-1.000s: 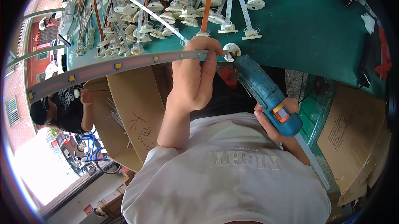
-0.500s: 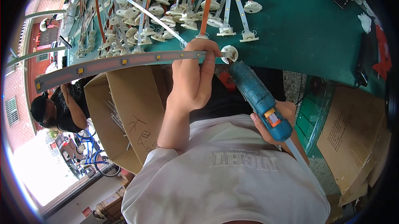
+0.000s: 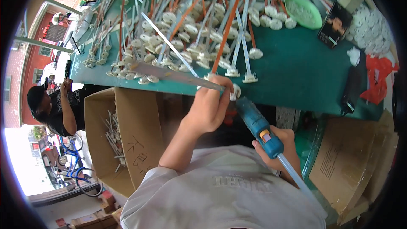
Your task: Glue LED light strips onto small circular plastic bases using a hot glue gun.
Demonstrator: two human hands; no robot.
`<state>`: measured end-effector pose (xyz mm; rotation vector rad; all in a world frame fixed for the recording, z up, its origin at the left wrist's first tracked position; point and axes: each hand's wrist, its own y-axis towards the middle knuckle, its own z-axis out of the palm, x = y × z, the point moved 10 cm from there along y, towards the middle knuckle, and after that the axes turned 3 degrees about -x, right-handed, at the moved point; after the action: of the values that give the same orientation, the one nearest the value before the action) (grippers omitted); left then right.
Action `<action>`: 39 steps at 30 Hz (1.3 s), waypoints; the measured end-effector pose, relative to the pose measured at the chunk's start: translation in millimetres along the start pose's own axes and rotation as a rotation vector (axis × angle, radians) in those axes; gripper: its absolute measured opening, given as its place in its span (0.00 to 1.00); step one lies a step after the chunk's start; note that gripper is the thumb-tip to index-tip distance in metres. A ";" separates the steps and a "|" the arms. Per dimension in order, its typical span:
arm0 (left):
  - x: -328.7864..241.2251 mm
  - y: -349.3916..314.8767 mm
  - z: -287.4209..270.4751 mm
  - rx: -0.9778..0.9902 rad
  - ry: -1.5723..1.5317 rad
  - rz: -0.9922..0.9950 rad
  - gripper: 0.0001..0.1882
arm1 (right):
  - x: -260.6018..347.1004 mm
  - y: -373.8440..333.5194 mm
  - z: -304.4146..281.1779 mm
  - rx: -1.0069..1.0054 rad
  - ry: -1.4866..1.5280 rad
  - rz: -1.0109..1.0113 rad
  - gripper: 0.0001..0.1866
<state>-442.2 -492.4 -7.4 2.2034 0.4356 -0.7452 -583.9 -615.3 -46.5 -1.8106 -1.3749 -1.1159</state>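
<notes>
My left hand (image 3: 207, 106) is closed around one end of an LED strip (image 3: 176, 77), which runs up to the left and is smeared by motion. At that end, just past my fingertips, sits a small round white cap (image 3: 236, 91). My right hand (image 3: 280, 146) is wrapped round a blue glue gun (image 3: 254, 120). Its nozzle end is close below the cap; I cannot tell whether they touch. A long translucent glue stick (image 3: 296, 176) sticks out of the gun's back end.
Many strips with white caps (image 3: 190, 29) are heaped on the green table (image 3: 288, 72). Farther right are a green bowl (image 3: 303, 11), a black box (image 3: 335, 24), a pile of white discs (image 3: 371, 31) and a red bag (image 3: 375, 80). An open carton (image 3: 137, 140) stands at left, near another person (image 3: 59, 106).
The view has shifted, showing more of the table. The strip's free end has swung up and its lit-chip face has turned out of sight. Both hands keep their hold, gun close to cap.
</notes>
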 end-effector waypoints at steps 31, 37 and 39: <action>225.0 39.0 -296.7 -0.097 0.620 -0.597 0.15 | -171.7 77.9 -110.0 -0.459 0.967 0.102 0.14; 197.8 71.1 -316.1 -0.223 0.885 -0.487 0.16 | -181.7 72.9 -115.9 -0.513 0.904 0.097 0.16; 161.5 58.1 -350.2 -0.390 0.823 -0.373 0.14 | -180.3 71.6 -115.9 -0.501 0.917 0.105 0.16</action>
<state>-156.7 -255.7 113.3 1.9799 1.3021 0.1230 -565.6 -815.3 -149.9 -1.3092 -0.4727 -2.0030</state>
